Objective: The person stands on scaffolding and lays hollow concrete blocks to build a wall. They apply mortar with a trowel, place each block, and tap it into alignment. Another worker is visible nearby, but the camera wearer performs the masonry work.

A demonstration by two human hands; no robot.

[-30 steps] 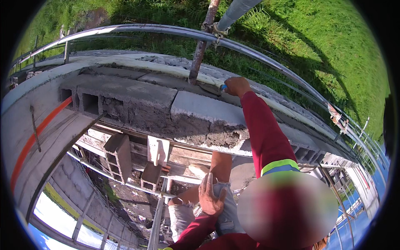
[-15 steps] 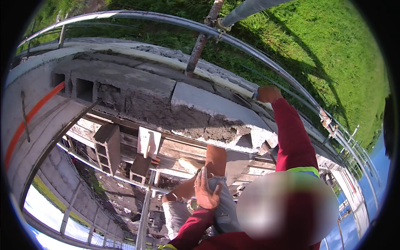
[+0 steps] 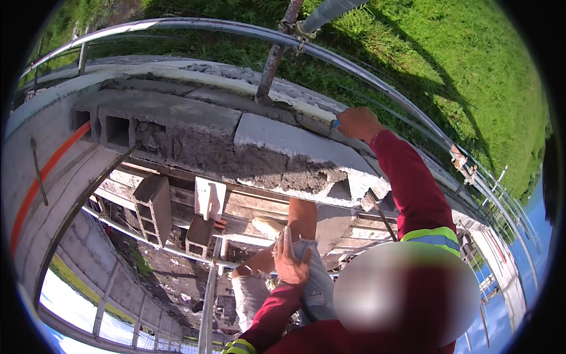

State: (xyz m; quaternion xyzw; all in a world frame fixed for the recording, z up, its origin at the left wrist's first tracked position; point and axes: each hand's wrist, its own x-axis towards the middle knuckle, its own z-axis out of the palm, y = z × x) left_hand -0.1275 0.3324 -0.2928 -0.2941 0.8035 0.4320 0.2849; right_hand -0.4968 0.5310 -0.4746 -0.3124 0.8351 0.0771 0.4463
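The right hand's (image 3: pixel 358 123) fingers are curled tight about a small blue handle (image 3: pixel 335 124), only its tip peeking out on the thumb side; what it's fixed to, I can't make out from here. Hand and handle are just past the far edge of a pale block (image 3: pixel 283 138), beside the long ledge that runs behind it. The left hand (image 3: pixel 292 265) lies palm down on the thigh of the torn jeans (image 3: pixel 318 283), fingers stretched out close together, with nothing visible in their hold.

The pale block butts against a darker grey block (image 3: pixel 168 112), rough mortar smeared down both near faces. Further left, an orange strip (image 3: pixel 50 165) meets the hollow end of the row. Below, a tall hollow block (image 3: pixel 154 203) stands near a smaller block (image 3: pixel 200 233) and a white board (image 3: pixel 209 197). Beyond the ledge rises a rusty pole (image 3: pixel 272 71), crossed by a metal rail (image 3: pixel 194 23), with sunlit grass (image 3: pixel 483 71) outside.
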